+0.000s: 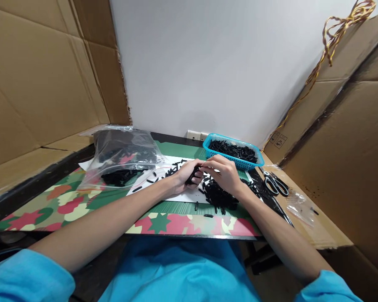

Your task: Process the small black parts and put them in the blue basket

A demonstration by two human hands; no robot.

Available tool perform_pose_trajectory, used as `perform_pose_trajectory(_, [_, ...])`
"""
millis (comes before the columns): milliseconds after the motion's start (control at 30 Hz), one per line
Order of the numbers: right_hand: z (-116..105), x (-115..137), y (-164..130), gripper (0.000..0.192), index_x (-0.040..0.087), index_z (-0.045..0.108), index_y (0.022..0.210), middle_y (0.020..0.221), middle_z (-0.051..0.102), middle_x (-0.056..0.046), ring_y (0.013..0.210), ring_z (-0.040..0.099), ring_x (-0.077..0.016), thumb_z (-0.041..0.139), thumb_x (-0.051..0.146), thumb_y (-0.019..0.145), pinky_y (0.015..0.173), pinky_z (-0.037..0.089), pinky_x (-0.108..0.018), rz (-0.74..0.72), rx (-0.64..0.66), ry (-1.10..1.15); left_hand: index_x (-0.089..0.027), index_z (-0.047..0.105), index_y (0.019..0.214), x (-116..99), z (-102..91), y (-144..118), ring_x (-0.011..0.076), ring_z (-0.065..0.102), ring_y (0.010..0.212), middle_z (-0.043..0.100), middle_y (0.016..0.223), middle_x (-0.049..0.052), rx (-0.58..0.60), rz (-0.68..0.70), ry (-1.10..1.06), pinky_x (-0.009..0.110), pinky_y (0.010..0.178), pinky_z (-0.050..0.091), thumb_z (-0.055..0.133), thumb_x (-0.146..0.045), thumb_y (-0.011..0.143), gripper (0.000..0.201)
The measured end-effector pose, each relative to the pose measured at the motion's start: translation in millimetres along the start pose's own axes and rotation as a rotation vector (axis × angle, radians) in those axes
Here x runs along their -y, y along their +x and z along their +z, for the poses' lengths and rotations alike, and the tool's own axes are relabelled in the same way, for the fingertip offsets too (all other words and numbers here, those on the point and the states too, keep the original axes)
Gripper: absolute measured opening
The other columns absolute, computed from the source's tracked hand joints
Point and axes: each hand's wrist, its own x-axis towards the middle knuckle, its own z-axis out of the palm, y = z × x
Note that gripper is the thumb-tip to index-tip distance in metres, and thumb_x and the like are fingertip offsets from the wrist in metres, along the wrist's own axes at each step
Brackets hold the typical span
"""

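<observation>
My left hand (pixel 189 177) is closed around a bunch of small black strips (pixel 192 175), its palm turned up over the white sheet. Against its fingertips, my right hand (pixel 222 173) pinches with thumb and forefinger. Whether a strip is between those fingers is too small to make out. Below my right hand lies a heap of the same short black pieces (pixel 219 196). More of them are scattered on the white sheet (pixel 179 196), to the left of and behind my left hand.
A blue basket (pixel 244 162) of black pieces stands at the back right. On the left lies a clear zip bag (pixel 126 147) with black pieces inside. Scissors (pixel 271 183) and a small plastic bag (pixel 300 206) rest on cardboard at right. Cardboard walls (pixel 44 75) flank the table.
</observation>
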Motion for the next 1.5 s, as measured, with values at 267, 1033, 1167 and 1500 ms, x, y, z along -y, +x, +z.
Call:
perform_pose_trajectory(267, [-1.6, -6.3, 2.9, 0.028, 0.025, 0.081, 0.099, 0.094, 0.077, -0.007, 0.079, 0.069, -0.0186, 0.059, 0.041, 0.105, 0.071, 0.052, -0.029, 0.123, -0.083, 0.069, -0.021, 0.048, 0.071, -14.6, -2.6, -10.1, 0.0048, 0.027, 0.035, 0.032, 0.055, -0.010, -0.007, 0.036, 0.032, 0.017, 0.032, 0.014, 0.067, -0.040, 0.088, 0.032])
perform_pose_trajectory(1033, [8.1, -5.0, 5.9, 0.038, 0.019, 0.075, 0.079, 0.067, 0.067, -0.001, 0.044, 0.060, -0.0141, 0.079, 0.057, 0.083, 0.039, 0.045, -0.026, 0.572, -0.181, 0.643, -0.022, 0.050, 0.075, -18.9, 2.6, -12.2, 0.0053, 0.026, 0.034, 0.031, 0.052, -0.011, 0.003, 0.109, 0.118, 0.017, 0.030, 0.019, 0.070, -0.041, 0.085, 0.029])
perform_pose_trajectory(1167, [8.3, -4.6, 5.4, 0.033, 0.019, 0.076, 0.081, 0.071, 0.070, -0.002, 0.045, 0.061, -0.0137, 0.078, 0.052, 0.086, 0.040, 0.046, -0.026, 0.564, -0.162, 0.642, -0.021, 0.051, 0.076, -16.5, 2.4, -10.9, 0.0056, 0.027, 0.034, 0.033, 0.053, -0.010, 0.011, 0.078, 0.118, 0.017, 0.031, 0.020, 0.066, -0.039, 0.087, 0.026])
perform_pose_trajectory(1500, [13.1, -6.7, 2.7, 0.029, 0.021, 0.072, 0.108, 0.102, 0.075, -0.007, 0.055, 0.067, -0.0143, 0.073, 0.044, 0.091, 0.042, 0.051, -0.025, 0.502, -0.159, 0.522, -0.022, 0.051, 0.078, -16.8, -0.1, -10.9, 0.0052, 0.028, 0.035, 0.034, 0.054, -0.010, -0.047, 0.182, 0.095, 0.016, 0.032, 0.017, 0.069, -0.040, 0.086, 0.027])
